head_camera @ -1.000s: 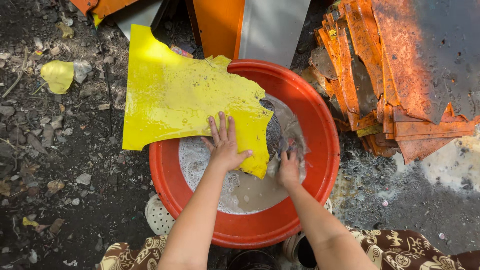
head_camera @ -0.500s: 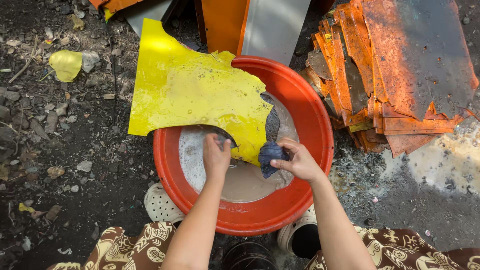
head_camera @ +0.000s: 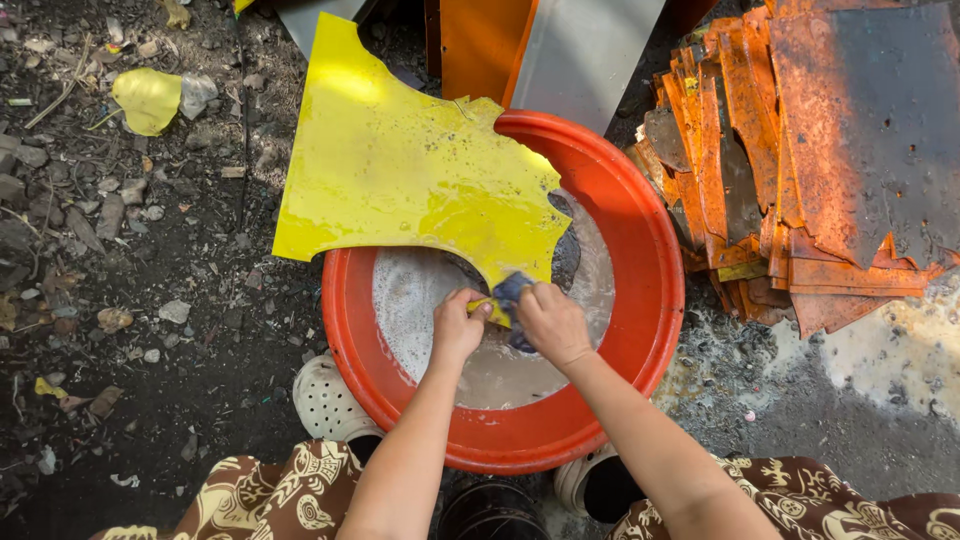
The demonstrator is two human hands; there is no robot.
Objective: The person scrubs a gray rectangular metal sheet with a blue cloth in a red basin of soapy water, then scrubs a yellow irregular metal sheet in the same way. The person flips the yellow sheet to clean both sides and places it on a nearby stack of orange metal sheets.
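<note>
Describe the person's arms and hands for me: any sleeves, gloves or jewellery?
Both forearms are bare, with no sleeves in view. The left hand and right hand wear no gloves, and no rings, watch or bracelets show. No markings are visible.

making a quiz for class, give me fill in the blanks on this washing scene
The yellow sheet rests across the rim of a round ____ basin.
The right hand presses a dark ____ cloth to the sheet's corner.
The left hand pinches the sheet's ____ corner.

Missing words: red; blue; lower

Dirt ground [head_camera: 200, 330]: red basin [head_camera: 650, 300], rusty sheet stack [head_camera: 830, 150], stones
</note>
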